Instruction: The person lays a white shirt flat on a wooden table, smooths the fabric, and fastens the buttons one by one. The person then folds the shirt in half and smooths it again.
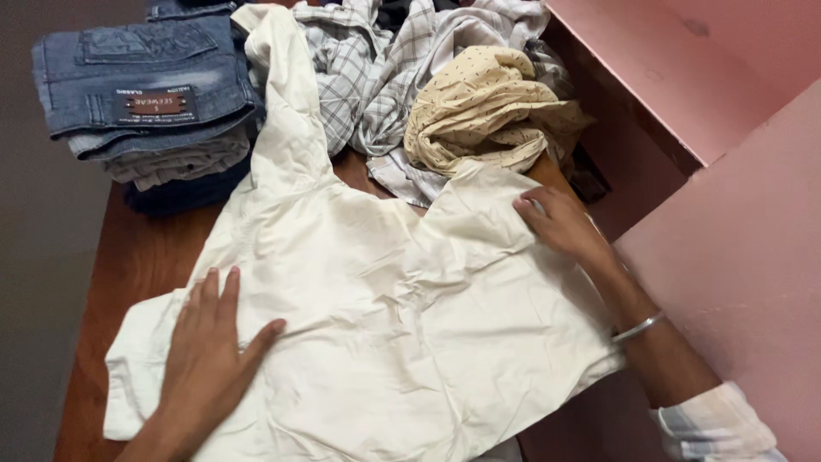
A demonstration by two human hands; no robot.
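Left hand point(209, 346) flat and open on the cream shirt point(385, 316), shirt spread on the wooden table point(128, 257), right hand point(560, 224) open, fingertips pressing its far edge, behind, folded jeans point(145, 85), checked shirts point(376, 77), crumpled dotted cloth point(487, 111)

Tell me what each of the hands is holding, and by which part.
Nothing is gripped. The left hand lies flat on the cream garment near its lower left; the right hand presses its upper right edge.

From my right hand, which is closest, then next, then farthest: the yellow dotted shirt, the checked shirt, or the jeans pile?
From the right hand:
1. Yellow dotted shirt, just above it at the table's back.
2. Checked shirt, farther left, back middle.
3. Jeans pile, far left corner.
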